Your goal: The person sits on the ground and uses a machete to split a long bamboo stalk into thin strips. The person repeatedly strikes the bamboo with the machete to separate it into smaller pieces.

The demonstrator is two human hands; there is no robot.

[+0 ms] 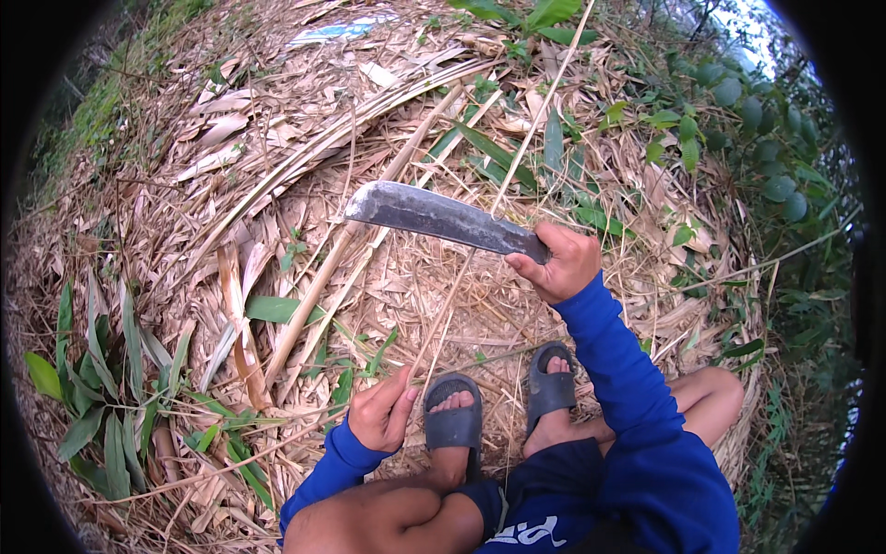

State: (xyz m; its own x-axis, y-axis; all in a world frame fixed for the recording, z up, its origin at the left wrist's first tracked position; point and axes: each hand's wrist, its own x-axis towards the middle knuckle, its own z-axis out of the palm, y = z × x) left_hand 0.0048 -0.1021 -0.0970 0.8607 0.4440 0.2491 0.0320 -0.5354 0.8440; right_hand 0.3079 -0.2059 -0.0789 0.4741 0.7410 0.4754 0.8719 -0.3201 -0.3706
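From where I'm standing it's basically wall-to-wall dry tan leaf litter. There's a clump of long green leaves off to the left, a leafy shrub over right, and some blue-and-white scrap lying farther out.

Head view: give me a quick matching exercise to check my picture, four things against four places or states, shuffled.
Things:
1. right hand
2. left hand
3. blade
4. sandals

Places or states:
A. dark and open-toed
B. pinching a thin strip
C. grey, with a pale, worn-looking tip
D. gripping at the right-hand end of a cutting tool

Right pairs: 1-D, 2-B, 3-C, 4-A.
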